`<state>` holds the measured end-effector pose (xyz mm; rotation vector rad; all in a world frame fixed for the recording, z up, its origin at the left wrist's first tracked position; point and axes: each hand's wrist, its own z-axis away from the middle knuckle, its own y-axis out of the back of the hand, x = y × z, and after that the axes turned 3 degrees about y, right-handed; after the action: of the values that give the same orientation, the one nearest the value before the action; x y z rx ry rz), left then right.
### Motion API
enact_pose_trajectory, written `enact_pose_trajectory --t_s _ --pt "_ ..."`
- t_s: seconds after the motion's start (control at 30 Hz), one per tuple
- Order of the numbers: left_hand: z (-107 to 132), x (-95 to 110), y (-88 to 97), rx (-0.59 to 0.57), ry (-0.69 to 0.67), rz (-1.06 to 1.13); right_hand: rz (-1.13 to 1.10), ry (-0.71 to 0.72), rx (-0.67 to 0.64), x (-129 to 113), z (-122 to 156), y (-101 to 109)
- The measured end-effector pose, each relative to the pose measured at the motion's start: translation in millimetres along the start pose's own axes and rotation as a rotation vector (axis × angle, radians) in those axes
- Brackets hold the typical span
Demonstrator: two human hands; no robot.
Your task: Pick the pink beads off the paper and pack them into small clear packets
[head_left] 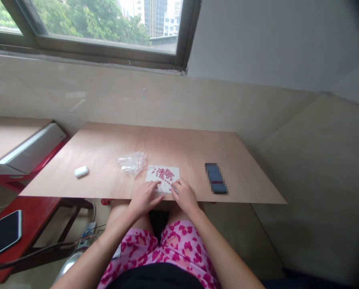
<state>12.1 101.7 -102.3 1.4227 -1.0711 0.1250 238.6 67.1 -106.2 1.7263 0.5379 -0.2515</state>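
Beads (166, 174), small & reddish, are lying bunched on the white sheet (151, 178) near the table's (251, 182) front edge. L hand (145, 196) is reaching over the sheet's near-left part, thumb & forefinger standing apart w/ a thin red line, prob. thread (161, 188), showing btwn; can't tell if it's being pinched. R hand (185, 197) is bending its fingers at the near-right side; can't tell if tips are meeting. IMO, good handling is calling for light fingertip pressure, w/ beads staying on the sheet & thread running untwisted.
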Motion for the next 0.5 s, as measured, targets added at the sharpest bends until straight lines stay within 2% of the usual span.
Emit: enact_pose_trajectory --t_s 0.2,0.33,0.43,0.5 --pt "-0.6 0.4 0.5 -0.001 0.004 -0.030 -0.042 0.062 -0.032 -10.1 2.4 -2.3" --pt "-0.9 2.7 1.4 -0.011 0.011 -0.036 -0.071 0.050 -0.057 -11.6 3.9 -4.0" --pt "-1.4 4.1 2.6 -0.008 0.011 -0.040 -0.202 0.014 -0.006 -5.0 0.5 -2.7" --pt "-1.9 5.2 3.3 -0.002 0.010 -0.036 -0.363 -0.066 0.069 3.1 -4.4 -1.4"
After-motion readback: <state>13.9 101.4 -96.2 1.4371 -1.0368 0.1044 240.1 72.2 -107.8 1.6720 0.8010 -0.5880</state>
